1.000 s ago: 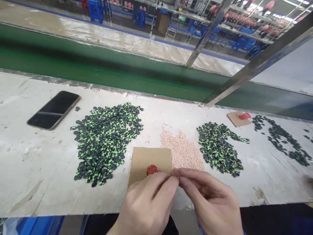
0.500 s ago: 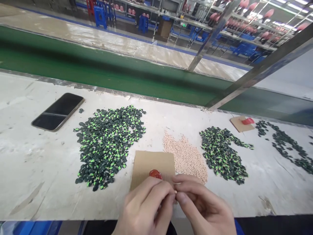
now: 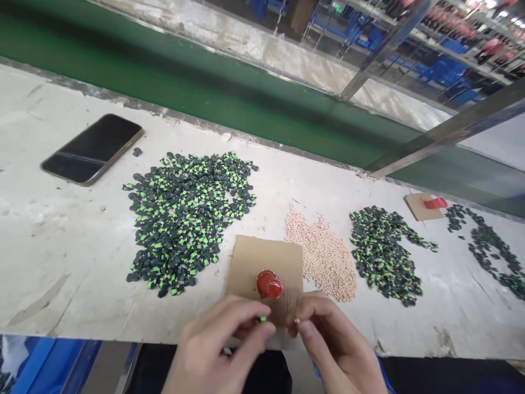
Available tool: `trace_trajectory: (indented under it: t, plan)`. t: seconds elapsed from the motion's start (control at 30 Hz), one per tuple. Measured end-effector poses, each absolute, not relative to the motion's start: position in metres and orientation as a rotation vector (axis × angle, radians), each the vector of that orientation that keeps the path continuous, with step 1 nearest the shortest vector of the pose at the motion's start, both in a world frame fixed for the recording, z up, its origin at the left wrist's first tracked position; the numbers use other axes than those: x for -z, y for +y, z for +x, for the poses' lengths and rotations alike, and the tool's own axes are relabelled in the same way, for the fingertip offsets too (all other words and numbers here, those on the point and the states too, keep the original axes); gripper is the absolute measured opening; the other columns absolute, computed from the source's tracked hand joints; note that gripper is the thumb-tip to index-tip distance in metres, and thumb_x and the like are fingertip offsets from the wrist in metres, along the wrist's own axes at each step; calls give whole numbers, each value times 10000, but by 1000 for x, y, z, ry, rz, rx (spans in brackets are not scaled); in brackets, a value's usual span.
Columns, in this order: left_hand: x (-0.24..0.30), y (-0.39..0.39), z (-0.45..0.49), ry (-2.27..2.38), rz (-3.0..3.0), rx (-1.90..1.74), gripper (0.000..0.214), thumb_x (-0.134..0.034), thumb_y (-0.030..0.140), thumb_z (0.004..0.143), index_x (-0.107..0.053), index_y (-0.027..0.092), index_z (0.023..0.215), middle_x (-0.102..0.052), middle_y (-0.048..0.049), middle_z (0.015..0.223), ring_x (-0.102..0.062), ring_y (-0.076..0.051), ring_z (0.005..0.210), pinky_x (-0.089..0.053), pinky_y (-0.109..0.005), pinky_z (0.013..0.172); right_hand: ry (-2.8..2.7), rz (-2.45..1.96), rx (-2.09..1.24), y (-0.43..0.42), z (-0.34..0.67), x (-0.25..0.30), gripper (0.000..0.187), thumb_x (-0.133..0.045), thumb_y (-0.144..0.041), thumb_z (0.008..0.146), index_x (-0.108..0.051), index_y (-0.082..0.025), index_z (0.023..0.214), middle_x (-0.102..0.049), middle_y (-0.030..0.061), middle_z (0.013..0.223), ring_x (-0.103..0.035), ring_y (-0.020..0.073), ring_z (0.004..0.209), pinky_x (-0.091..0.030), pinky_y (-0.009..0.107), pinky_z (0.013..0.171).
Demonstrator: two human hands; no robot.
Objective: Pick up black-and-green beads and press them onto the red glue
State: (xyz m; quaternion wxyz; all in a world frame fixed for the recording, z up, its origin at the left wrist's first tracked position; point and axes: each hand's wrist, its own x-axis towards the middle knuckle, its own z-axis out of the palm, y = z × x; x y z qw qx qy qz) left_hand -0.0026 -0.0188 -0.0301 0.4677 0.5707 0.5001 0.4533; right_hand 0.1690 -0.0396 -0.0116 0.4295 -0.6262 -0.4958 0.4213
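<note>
A worn pale worktop (image 3: 61,241) runs beneath everything, with a green strip (image 3: 184,90) along its far edge, well beyond both grips; past that, blue furniture and racks, blurred.

We note both hands pinching. The left hand (image 3: 221,345) has thumb and forefinger closed on a small green-marked piece (image 3: 263,319); most of it is covered, so we cannot tell its long axis. The right hand (image 3: 336,347) holds a tiny pale bead (image 3: 297,321) between thumb and fingertips.

The relation we single out: the bead lies to the right of the left-hand pinch, about level with it, the two apart across a narrow gap. Fingertips face each other over that gap.

Just beyond the left fingertips, slightly right of them, a glossy red piece (image 3: 269,284) sits on a cardboard square (image 3: 250,254); we judge the left hand the nearer to it. Beyond and right of the right-hand pinch spreads the pale bead heap (image 3: 324,254), nearer that hand. Farther right lies a smaller dark-green pile (image 3: 383,254); beyond and left of the left grip, a larger dark-green pile (image 3: 180,219), and past it a phone (image 3: 94,148).
</note>
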Motion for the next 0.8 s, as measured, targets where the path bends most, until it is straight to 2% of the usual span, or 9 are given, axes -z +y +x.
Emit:
trace_trajectory:
  t: [0.1, 0.23, 0.47, 0.8]
  plan:
    - [34, -16, -13, 1375, 1155, -1021, 132, -744, 209, 867, -788, 297, 955, -779, 44, 743, -745, -140, 583, -606, -162, 513, -1468, -1584, -870, -34, 178, 24, 139, -581, -216, 1021, -671, -273, 931, -670, 29, 873, -661, 190, 808, -569, 265, 712]
    - [41, -9, -18, 1377, 1284, -1082, 137, -739, 178, 869, -787, 295, 922, -810, 58, 789, -761, -119, 636, -617, -139, 625, -1650, -1580, -762, -28, 180, 33, 195, -545, -114, 1015, -642, -280, 987, -690, 27, 933, -673, 185, 873, -556, 268, 734]
    - [41, -1, -19, 1349, 1515, -1133, 138, -684, 101, 887, -766, 209, 908, -822, 5, 828, -763, -121, 662, -606, -132, 634, -1732, -1617, -686, -25, 178, 33, 202, -549, -101, 998, -660, -269, 1002, -701, 39, 931, -679, 204, 841, -554, 301, 716]
    - [41, -2, -20, 1345, 1465, -1097, 193, -688, 96, 889, -804, 235, 955, -829, 9, 911, -780, -123, 764, -611, -124, 724, -1667, -1620, -695, -26, 177, 29, 192, -568, -104, 988, -665, -269, 970, -688, 27, 891, -665, 191, 807, -553, 288, 704]
